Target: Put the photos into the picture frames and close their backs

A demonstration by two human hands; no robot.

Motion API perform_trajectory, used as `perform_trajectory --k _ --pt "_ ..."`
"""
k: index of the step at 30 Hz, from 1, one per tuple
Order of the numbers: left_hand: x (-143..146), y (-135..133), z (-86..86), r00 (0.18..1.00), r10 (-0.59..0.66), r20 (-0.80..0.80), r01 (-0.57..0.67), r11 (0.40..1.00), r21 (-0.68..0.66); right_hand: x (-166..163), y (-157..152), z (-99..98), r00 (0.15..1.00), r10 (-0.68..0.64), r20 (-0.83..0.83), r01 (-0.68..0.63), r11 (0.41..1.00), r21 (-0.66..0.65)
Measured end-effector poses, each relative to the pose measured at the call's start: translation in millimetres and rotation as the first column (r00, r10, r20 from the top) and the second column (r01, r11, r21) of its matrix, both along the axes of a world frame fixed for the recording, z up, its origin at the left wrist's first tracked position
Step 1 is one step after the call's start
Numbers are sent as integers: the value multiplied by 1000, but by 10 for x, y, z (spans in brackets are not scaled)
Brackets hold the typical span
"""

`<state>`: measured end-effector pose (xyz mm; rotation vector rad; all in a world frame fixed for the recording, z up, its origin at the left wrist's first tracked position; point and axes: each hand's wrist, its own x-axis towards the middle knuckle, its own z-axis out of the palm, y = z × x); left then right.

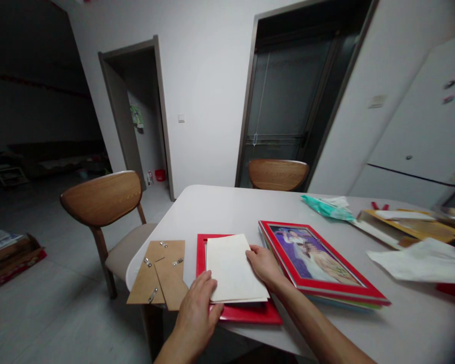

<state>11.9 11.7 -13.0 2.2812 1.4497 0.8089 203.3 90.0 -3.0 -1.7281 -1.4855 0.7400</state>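
A small stack of white sheets (233,270) lies over a red picture frame (246,314) at the table's near edge, covering most of it. My left hand (199,303) grips the stack at its lower left corner, fingers on the left side and thumb by the bottom edge. On the opposite side, my right hand (264,264) holds the right edge, thumb on top and the other fingers partly hidden. To the left rests a brown backing board (144,283) with metal clips and a folded-out stand. Right of my hands, a red-framed photo (314,253) tops a pile of frames.
A teal packet (326,208), a yellow envelope (432,227) and crumpled white paper (424,260) lie on the right of the white table (220,207). Wooden chairs stand at the left (102,197) and far side (278,174). A cardboard box (15,260) is on the floor.
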Motion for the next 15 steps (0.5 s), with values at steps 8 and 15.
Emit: perform_trajectory --k 8,15 --pt "-9 10 -1 998 -18 -63 19 1000 18 -77 21 3 990 45 135 -53 997 56" --pt "3 38 32 995 -14 -104 15 1000 14 -84 34 9 931 47 361 -66 997 39"
